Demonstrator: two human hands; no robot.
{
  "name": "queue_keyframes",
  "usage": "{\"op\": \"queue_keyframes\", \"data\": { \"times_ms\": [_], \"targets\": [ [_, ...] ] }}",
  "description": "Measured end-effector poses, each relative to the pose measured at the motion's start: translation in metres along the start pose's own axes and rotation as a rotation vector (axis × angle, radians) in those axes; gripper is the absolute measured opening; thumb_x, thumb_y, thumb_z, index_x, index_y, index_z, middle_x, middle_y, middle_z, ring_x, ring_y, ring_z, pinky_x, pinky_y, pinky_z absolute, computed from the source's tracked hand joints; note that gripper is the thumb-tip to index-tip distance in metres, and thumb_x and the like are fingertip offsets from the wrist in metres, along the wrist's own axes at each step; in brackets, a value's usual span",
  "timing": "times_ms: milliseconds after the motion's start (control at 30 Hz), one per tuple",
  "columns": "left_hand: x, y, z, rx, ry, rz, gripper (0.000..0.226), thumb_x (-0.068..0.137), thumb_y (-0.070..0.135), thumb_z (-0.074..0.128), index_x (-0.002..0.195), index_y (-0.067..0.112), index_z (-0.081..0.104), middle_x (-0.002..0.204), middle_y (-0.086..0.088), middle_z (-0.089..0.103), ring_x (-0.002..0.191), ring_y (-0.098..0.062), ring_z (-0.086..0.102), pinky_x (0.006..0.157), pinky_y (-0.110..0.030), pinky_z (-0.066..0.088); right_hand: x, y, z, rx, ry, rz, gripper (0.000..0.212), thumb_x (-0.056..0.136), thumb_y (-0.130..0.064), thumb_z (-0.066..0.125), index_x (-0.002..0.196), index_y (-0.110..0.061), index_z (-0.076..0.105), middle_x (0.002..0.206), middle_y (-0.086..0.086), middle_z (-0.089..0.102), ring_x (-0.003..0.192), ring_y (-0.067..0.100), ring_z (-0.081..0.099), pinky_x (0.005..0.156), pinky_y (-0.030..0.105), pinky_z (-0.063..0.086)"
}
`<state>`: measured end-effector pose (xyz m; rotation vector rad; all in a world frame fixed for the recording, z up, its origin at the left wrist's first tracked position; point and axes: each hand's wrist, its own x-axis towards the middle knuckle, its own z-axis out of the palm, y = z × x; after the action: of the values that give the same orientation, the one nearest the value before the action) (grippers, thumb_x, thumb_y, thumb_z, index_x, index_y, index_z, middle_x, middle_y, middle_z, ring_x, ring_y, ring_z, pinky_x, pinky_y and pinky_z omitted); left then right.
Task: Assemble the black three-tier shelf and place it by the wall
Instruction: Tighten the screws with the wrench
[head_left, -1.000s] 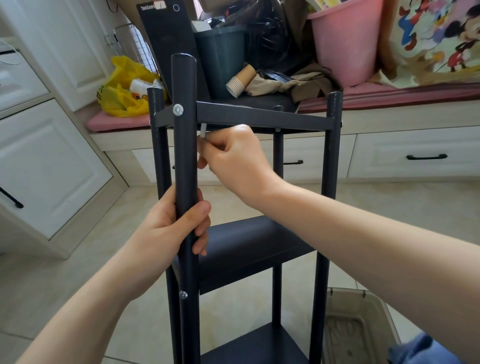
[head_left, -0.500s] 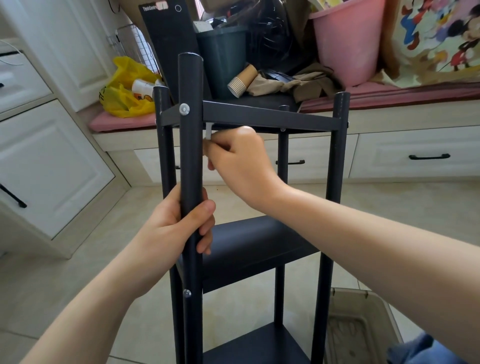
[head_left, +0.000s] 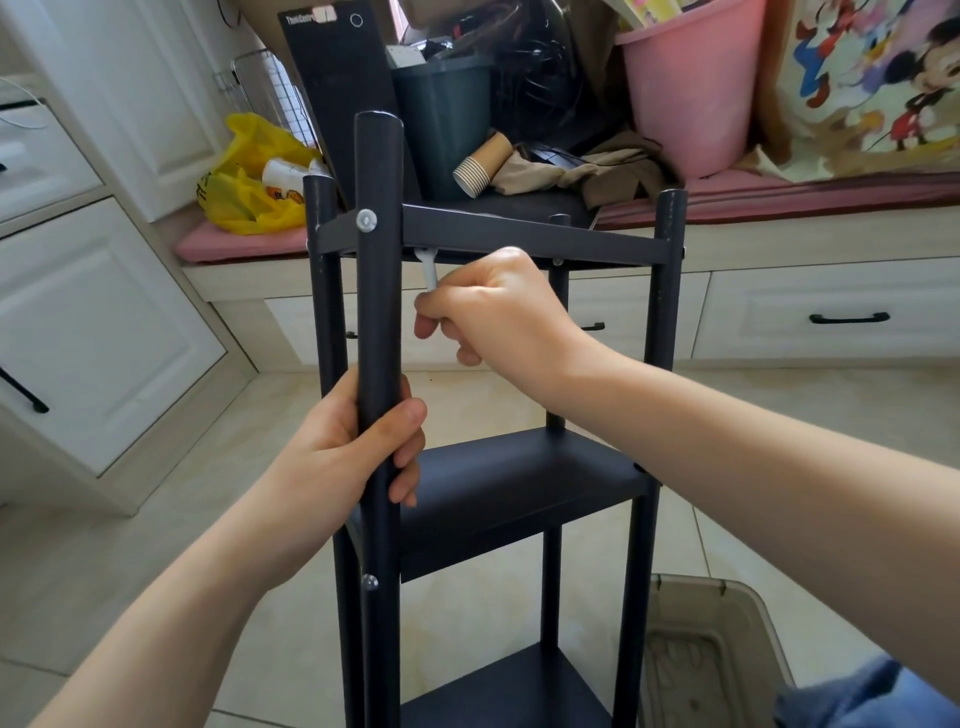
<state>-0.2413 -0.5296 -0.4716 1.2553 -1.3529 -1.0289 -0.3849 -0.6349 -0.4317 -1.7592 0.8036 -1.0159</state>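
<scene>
The black three-tier shelf (head_left: 519, 488) stands upright on the tiled floor in front of me, with four round posts and its top, middle and bottom tiers in place. My left hand (head_left: 348, 457) grips the near-left post (head_left: 379, 312) just above the middle tier. My right hand (head_left: 498, 306) is under the top tier, fingers curled round a small silver wrench (head_left: 429, 270) whose head sits up against the tier's underside next to that post. Silver bolt heads (head_left: 367, 220) show on the post.
A window bench with a pink cushion (head_left: 779, 200) runs behind the shelf, piled with a pink bucket (head_left: 691, 88), a dark bin (head_left: 447, 119), paper cups (head_left: 480, 166), a yellow bag (head_left: 249, 182) and clothes. White cabinets (head_left: 104, 332) stand left. A brown plastic bin (head_left: 717, 649) sits at lower right.
My right hand has dropped slightly under the top tier, so more of the wrench shows above it. My left hand keeps its grip on the post.
</scene>
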Motion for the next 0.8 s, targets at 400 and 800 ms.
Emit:
{"op": "queue_keyframes", "data": {
  "times_ms": [400,800],
  "targets": [
    [0.001,0.0,0.001,0.002,-0.009,0.002,0.028,0.084,0.035,0.061,0.095,0.014,0.048,0.064,0.002,0.048,0.049,-0.017,0.046,0.057,-0.027,0.052,0.001,-0.003,0.005,-0.01,0.077,-0.065,0.029,0.092,-0.01,0.06,0.064,-0.011,0.071,0.046,-0.011,0.055,0.043,-0.002,0.05,0.056,0.018,0.041],
    [0.002,0.0,0.002,0.0,-0.038,0.015,0.014,0.092,0.034,0.064,0.084,0.026,0.055,0.064,0.001,0.046,0.049,-0.017,0.046,0.056,-0.026,0.051,0.006,0.008,0.023,0.062,0.162,-0.172,0.041,0.097,-0.005,0.058,0.057,-0.012,0.058,0.053,-0.006,0.055,0.047,-0.002,0.049,0.056,0.01,0.035]
  ]
}}
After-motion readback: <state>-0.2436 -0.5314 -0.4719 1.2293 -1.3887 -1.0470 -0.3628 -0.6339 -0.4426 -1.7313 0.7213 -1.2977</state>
